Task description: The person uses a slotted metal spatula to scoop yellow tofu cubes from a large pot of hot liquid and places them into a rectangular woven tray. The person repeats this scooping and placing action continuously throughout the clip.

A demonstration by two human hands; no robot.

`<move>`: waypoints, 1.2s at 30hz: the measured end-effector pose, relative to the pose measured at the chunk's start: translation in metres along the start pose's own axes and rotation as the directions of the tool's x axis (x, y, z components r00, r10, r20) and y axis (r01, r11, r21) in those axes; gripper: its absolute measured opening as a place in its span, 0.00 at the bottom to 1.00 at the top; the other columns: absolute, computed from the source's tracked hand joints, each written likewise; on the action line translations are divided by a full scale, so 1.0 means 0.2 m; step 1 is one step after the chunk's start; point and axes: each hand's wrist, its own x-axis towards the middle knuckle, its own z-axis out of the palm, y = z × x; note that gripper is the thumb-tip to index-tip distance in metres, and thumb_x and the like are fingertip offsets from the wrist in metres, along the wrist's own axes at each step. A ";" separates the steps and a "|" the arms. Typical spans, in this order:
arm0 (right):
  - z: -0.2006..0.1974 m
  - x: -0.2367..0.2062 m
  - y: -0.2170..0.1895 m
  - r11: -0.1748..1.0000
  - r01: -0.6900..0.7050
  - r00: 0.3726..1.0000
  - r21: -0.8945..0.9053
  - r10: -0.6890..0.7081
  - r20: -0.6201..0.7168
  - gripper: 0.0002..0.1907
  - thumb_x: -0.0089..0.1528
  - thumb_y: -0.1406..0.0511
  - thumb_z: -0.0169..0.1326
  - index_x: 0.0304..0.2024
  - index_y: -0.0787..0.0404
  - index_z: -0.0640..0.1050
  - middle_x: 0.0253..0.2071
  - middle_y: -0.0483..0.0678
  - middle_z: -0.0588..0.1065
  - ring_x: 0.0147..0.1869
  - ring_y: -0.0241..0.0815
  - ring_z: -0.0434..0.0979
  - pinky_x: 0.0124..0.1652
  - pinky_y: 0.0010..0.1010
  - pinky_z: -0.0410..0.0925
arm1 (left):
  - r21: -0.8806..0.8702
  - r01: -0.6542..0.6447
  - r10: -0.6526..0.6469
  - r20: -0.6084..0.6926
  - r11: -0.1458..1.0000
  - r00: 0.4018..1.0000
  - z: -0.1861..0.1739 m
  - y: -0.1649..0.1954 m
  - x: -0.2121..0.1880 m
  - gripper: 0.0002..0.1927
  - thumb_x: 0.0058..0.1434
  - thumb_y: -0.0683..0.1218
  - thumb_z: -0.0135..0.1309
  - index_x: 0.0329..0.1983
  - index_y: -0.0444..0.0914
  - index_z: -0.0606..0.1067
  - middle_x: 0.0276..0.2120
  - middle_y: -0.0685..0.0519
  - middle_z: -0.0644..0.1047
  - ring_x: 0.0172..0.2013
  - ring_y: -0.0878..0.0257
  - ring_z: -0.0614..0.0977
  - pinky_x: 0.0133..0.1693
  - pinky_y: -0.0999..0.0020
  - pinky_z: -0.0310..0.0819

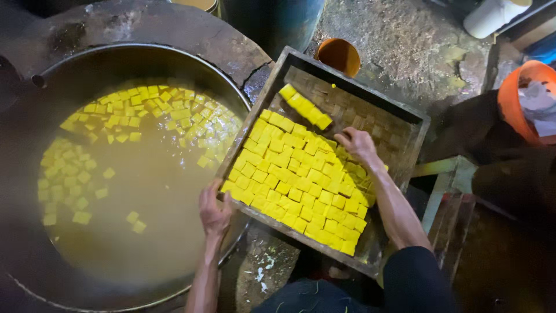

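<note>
It was a rough, small-scale food workshop, shown by a huge soot-blackened vat (pixel 35 75) of cloudy liquid with floating yellow cubes (pixel 139 107), a worn wooden tray (pixel 347 78), and a gritty concrete floor (pixel 405 40).

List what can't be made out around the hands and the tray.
Head view:
- Left hand fingers: curled over the wooden tray edge, grip hidden.
- Right hand fingertips: buried among yellow cubes.
- Round metal vat: bottom hidden by murky liquid; lower edge cut off.

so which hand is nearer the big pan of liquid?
Left. The left hand grips the wooden tray corner right over the big pan rim; the right hand rests on yellow cubes mid-tray, farther away.
</note>
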 end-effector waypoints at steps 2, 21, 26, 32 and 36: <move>0.09 0.04 0.01 0.991 0.078 0.986 -0.108 -0.092 -0.140 0.19 0.65 0.51 0.58 0.47 0.60 0.80 0.40 0.54 0.81 0.40 0.53 0.82 0.40 0.44 0.73 | 0.014 -0.022 0.022 0.040 1.000 0.999 0.10 0.09 0.10 0.22 0.63 0.45 0.57 0.59 0.34 0.73 0.55 0.41 0.76 0.56 0.46 0.77 0.58 0.52 0.69; 0.11 -0.23 0.24 1.000 0.001 0.840 0.017 0.008 -0.542 0.17 0.64 0.56 0.60 0.49 0.60 0.81 0.43 0.55 0.81 0.46 0.56 0.82 0.45 0.43 0.73 | -0.006 -0.454 0.430 0.337 0.891 0.838 1.38 0.69 0.89 0.21 0.53 0.49 0.59 0.50 0.40 0.77 0.51 0.45 0.76 0.57 0.45 0.72 0.61 0.44 0.59; 0.11 -0.36 0.34 0.985 -0.109 0.848 0.137 0.164 -0.504 0.21 0.65 0.54 0.60 0.51 0.62 0.81 0.43 0.58 0.81 0.47 0.57 0.82 0.44 0.43 0.73 | 0.341 -0.330 0.081 0.577 0.880 0.813 1.47 0.74 0.98 0.20 0.66 0.53 0.53 0.58 0.40 0.74 0.61 0.46 0.72 0.68 0.50 0.67 0.73 0.36 0.43; 0.15 -0.37 0.39 0.967 -0.052 0.813 0.251 0.187 -0.551 0.22 0.65 0.55 0.61 0.51 0.66 0.81 0.43 0.57 0.82 0.46 0.51 0.83 0.45 0.40 0.73 | 0.187 -0.659 0.499 0.515 0.728 0.697 1.22 0.54 0.53 0.33 0.66 0.58 0.48 0.68 0.35 0.67 0.71 0.41 0.64 0.71 0.47 0.60 0.68 0.42 0.46; 0.21 -0.28 0.12 0.950 0.171 0.847 0.260 -0.007 -0.531 0.18 0.66 0.58 0.61 0.46 0.68 0.81 0.38 0.55 0.81 0.39 0.44 0.81 0.42 0.36 0.73 | 0.016 -0.412 0.378 0.364 0.911 0.851 0.58 0.20 0.08 0.28 0.62 0.57 0.55 0.62 0.39 0.73 0.64 0.39 0.70 0.66 0.43 0.67 0.66 0.45 0.58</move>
